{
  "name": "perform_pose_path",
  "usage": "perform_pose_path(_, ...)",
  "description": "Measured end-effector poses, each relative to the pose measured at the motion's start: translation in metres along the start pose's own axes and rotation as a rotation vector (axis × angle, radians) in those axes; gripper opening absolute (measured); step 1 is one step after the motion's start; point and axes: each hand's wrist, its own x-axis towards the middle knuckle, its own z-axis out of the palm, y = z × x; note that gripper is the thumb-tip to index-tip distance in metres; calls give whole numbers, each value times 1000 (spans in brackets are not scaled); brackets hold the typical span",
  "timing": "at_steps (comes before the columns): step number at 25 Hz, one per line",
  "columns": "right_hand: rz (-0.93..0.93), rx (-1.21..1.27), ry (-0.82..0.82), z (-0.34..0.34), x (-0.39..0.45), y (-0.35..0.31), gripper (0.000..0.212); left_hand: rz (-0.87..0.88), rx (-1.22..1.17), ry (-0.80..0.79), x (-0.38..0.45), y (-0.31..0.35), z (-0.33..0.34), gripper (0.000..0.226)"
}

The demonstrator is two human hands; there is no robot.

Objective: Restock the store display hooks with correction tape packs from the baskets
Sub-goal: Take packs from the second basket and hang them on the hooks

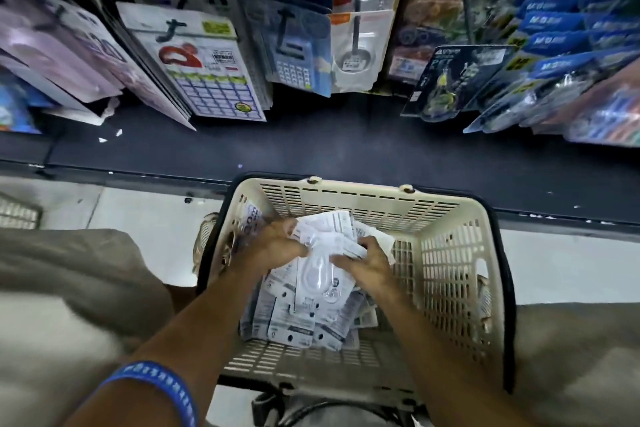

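- Head view: a cream basket (450, 253) sits on the floor against a dark shelf base (346, 146), between the person's knees.
- Correction tape packs (304, 319) lie in a loose heap on the basket floor, white cards with clear blisters.
- The left hand (273, 246) reaches into the basket, fingers curled round the upper edge of a bunch of packs (329, 236).
- The right hand (367, 265) grips the same bunch from the right side, thumb on top.
- A blue wristband (162, 388) circles the left forearm.
- Above, hanging goods fill the hooks: calculators (298, 59) and blue packets (554, 21).
- A second basket (17, 215) shows at the left edge.
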Motion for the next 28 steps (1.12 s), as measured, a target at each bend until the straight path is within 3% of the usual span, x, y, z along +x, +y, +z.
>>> perform_pose_path(3, 103, 60, -117, 3, -1, 9, 49, -26, 74, -169, 5, -5, 22, 66)
perform_pose_path(5, 147, 32, -199, 3, -4, 9, 40, -24, 177, -213, 7, -8, 28, 67)
perform_pose_path(11, 192, -54, -358, -27, 5, -10, 42, -42, 32, -24, 16, -4, 14, 25)
perform_pose_path(14, 209, -194, -429, -53, 1, -21, 43, -45, -12, 68, 9, -1, 10, 16)
perform_pose_path(17, 208, -277, -508, -83, -11, -45, 41, 4, -64, 28, -4, 13, 10, 31)
perform_pose_path(19, 134, -233, -556, -103, -21, -72, 28, 48, -160, -123, -20, 26, 9, 45)
perform_pose_path(23, -24, -180, -431, -141, -52, -131, 20, 193, -425, -440, -54, 52, 15, 59)
perform_pose_path(28, -244, -19, -186, -134, -91, -160, 26, 364, -983, -466, -82, 108, 7, 47)
